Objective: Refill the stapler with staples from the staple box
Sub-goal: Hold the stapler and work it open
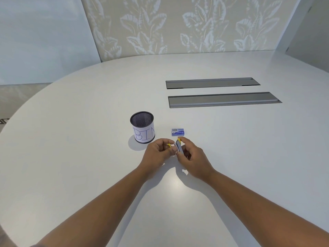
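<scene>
A small stapler [178, 146] with yellow ends and a metal body is held just above the table between both hands. My left hand [158, 152] pinches its left yellow end. My right hand [193, 157] grips the upright body, with fingers curled round it. Much of the stapler is hidden by the fingers. A small blue and white staple box [178, 132] lies on the table just beyond the hands, apart from them.
A black mesh cup [142, 127] with a paper label reading "BIN" stands left of the staple box. Two long grey recessed cable hatches [222, 99] lie further back on the white round table [89, 122]. A patterned wall stands behind.
</scene>
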A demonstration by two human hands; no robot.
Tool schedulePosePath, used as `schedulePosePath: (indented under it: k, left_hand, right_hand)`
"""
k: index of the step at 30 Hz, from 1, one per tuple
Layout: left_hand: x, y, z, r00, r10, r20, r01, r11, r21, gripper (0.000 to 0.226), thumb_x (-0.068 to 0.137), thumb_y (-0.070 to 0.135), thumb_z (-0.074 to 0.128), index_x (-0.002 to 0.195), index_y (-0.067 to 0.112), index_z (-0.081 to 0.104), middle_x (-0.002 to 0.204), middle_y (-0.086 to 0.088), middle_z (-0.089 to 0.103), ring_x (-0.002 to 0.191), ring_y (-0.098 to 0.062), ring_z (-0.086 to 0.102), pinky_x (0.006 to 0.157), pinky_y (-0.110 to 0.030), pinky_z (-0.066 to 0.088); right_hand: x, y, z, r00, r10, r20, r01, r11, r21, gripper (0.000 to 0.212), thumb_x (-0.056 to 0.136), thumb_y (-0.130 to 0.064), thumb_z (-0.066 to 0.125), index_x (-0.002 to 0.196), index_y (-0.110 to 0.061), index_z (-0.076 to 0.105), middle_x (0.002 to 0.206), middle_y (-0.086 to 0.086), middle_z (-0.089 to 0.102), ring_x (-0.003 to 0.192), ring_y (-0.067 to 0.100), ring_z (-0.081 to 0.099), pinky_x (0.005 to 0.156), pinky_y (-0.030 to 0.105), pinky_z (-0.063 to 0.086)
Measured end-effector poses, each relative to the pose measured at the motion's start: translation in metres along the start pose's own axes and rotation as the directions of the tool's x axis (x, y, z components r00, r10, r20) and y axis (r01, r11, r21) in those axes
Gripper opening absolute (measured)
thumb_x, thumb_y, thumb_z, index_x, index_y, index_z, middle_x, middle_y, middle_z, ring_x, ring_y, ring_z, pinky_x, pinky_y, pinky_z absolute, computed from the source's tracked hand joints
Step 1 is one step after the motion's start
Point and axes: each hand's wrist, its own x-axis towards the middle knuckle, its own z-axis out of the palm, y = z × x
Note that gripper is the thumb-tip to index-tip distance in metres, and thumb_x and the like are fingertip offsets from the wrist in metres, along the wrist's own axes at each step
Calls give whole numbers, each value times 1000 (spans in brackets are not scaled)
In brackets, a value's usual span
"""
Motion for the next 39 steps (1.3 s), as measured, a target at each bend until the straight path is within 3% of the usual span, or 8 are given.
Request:
schedulePosePath:
  k: [4, 7, 13, 18, 23, 29, 36, 39]
  left_hand:
    - [1, -2, 2, 998, -14, -57, 12, 999, -41, 28, 81, 27, 86, 106, 19, 76, 80, -8, 69, 71, -18, 62, 69, -30, 53]
    - [0, -1, 3, 999, 10, -46, -12, 999, -52, 29, 87, 24, 81, 115, 20, 74, 87, -3, 76, 74, -11, 66, 69, -19, 52]
    - [-3, 3, 0, 999, 29, 35, -25, 995, -92, 32, 101, 7, 59, 131, 19, 66, 107, -3, 80, 98, -12, 75, 84, -18, 56]
    - [-6, 5, -2, 997, 43, 64, -37, 995, -89, 33, 100, 6, 62, 125, 25, 69, 112, 5, 79, 103, -6, 74, 84, -15, 55]
    - [-7, 3, -10, 999, -38, 25, 43, 962, -271, 24, 104, 14, 57, 123, 19, 70, 113, -8, 78, 98, -18, 73, 84, -22, 57]
    - [-11, 0, -12, 996, 17, 90, -13, 999, -47, 23, 93, 30, 69, 113, 24, 78, 110, -9, 79, 94, -22, 69, 86, -40, 55]
    - [-17, -1, -10, 997, 64, 41, -70, 987, 146, 15, 90, 32, 73, 96, 20, 79, 88, -10, 78, 68, -12, 61, 58, -23, 50]
    - [-17, -1, -8, 997, 68, 43, -77, 963, 259, 9, 92, 24, 71, 89, 18, 77, 72, 3, 71, 58, -6, 52, 52, -16, 42]
  right_hand:
    - [3, 0, 4, 999, -10, -35, 10, 1000, 22, 47, 90, -38, 58, 136, -37, 51, 78, -18, 62, 57, 7, 55, 56, 25, 49]
    - [0, 0, 6, 999, -40, -34, 39, 999, -13, 44, 92, -43, 52, 135, -49, 43, 90, -18, 63, 62, 9, 62, 57, 20, 48]
    - [-4, -5, 6, 994, -107, 25, 110, 982, -156, 37, 98, -48, 53, 133, -41, 46, 118, -20, 55, 101, 4, 58, 84, 31, 53]
    - [-4, -14, 5, 987, -129, 95, 150, 954, -260, 48, 99, -65, 39, 138, -38, 44, 103, -18, 64, 92, 5, 59, 78, 33, 52]
    - [-4, -15, 3, 984, -177, 17, 168, 900, -403, 58, 97, -66, 43, 138, -26, 48, 113, -4, 66, 97, 19, 59, 80, 38, 50]
    - [-5, -13, 7, 992, -127, -9, 111, 892, -438, 42, 98, -51, 53, 132, -27, 50, 119, -5, 56, 94, 20, 61, 71, 37, 52]
    - [-9, -12, 9, 993, -117, -31, 82, 840, -537, 50, 96, -57, 52, 133, -23, 54, 117, -4, 58, 89, 21, 63, 64, 35, 51]
    - [-10, -13, 9, 991, -128, -26, 92, 825, -557, 55, 97, -61, 44, 132, -20, 55, 113, -3, 61, 86, 22, 65, 62, 36, 52]
